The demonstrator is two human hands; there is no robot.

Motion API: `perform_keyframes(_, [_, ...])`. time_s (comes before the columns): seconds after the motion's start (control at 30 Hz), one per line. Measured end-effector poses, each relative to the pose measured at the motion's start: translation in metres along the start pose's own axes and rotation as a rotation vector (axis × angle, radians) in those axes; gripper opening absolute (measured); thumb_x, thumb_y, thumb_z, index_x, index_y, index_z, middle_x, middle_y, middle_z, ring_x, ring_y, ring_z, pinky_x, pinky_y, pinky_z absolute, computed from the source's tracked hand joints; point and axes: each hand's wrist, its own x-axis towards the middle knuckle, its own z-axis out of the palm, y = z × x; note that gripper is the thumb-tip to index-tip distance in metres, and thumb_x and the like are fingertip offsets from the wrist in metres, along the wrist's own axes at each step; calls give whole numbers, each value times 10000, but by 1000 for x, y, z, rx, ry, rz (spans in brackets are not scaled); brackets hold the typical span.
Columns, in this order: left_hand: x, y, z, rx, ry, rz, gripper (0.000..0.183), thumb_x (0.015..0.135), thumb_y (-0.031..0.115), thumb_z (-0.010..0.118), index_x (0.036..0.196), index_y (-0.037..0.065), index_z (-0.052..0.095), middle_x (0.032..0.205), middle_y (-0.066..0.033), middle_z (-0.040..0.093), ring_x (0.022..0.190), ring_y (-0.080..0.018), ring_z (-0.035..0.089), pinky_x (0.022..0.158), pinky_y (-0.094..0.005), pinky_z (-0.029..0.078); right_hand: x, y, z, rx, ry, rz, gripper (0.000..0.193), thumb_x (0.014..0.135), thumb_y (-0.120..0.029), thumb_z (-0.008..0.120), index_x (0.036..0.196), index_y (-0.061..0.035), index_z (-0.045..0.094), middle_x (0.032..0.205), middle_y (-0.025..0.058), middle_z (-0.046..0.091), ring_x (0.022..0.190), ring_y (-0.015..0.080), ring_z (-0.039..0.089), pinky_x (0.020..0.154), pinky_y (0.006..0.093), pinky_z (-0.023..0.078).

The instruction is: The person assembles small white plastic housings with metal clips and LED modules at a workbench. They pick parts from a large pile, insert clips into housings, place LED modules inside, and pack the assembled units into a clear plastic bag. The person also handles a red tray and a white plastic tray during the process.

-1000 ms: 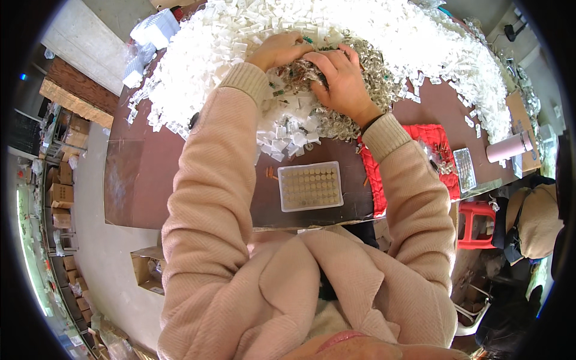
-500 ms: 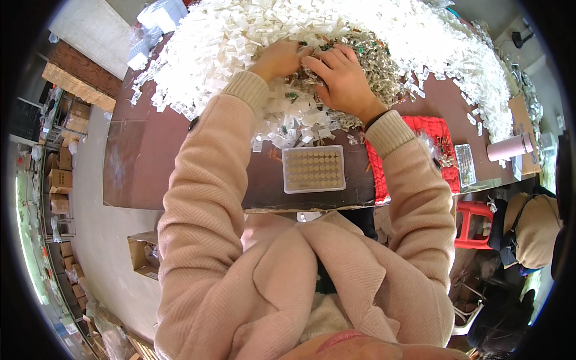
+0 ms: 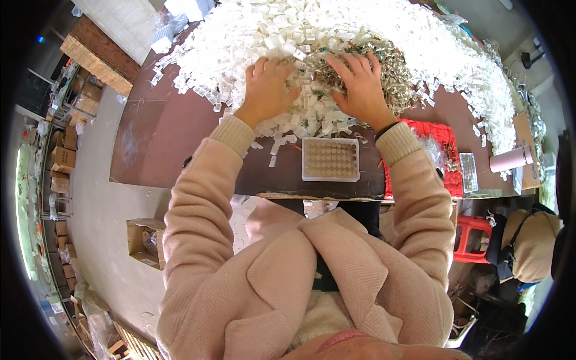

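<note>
A broad heap of small white, translucent plastic pieces (image 3: 228, 48) covers much of the brown table (image 3: 150, 144). My left hand (image 3: 267, 87) rests on these white pieces with its fingers spread. My right hand (image 3: 362, 84) lies, fingers apart, over a mound of small metallic pieces (image 3: 396, 75) with some green and copper-coloured bits among them. Neither hand appears to grip anything. Between and below the hands, loose white pieces spill toward a clear plastic box (image 3: 330, 175) holding rows of small round tan pieces.
Right of the box lies a red quilted cloth (image 3: 420, 177) with clear plastic on it. A clear tray (image 3: 468, 171) and a pink cylinder (image 3: 510, 159) sit farther right. A red stool (image 3: 471, 240) and an open cardboard box (image 3: 144, 240) stand on the floor.
My hands have moved apart and their fingers have spread. The left shifted left and the right slightly right. More white pieces lie between them. The view has shifted a little.
</note>
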Motion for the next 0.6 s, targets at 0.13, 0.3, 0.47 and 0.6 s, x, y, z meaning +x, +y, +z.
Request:
perform_keyframes(0.13, [-27, 8, 4, -80, 19, -53, 577, 864, 391, 671, 1362, 134, 536, 1351, -192, 468, 1262, -406, 388, 1034, -549, 323, -9, -14, -3, -1, -96, -15, 706, 696, -197, 762, 1363, -148, 537, 1244, 128, 567, 1226, 311, 498, 1122, 595, 257])
perform_keyframes(0.3, [-32, 6, -9, -40, 103, -60, 445, 826, 325, 698, 1196, 84, 642, 1241, -172, 543, 1190, -371, 455, 979, -508, 358, -1, -19, -14, 43, -51, -55, 614, 730, -232, 751, 1313, -135, 585, 1280, 110, 557, 1238, 320, 491, 1129, 593, 258])
perform_keyframes(0.47, [15, -3, -14, -262, 327, 43, 289, 794, 60, 645, 1082, 63, 666, 1144, -137, 631, 1085, -312, 561, 934, -407, 420, 66, 6, 14, 155, 101, 162, 166, 757, -142, 665, 908, -98, 718, 897, 97, 714, 941, 301, 657, 940, 447, 420])
perform_keyframes(0.6, [66, -5, 4, -499, 135, 62, 449, 820, 37, 644, 1266, 55, 591, 1279, -196, 610, 1192, -399, 543, 1020, -457, 441, 102, 20, 43, -2, -412, 424, 203, 800, -175, 675, 984, -100, 714, 967, 104, 716, 980, 321, 651, 926, 488, 426])
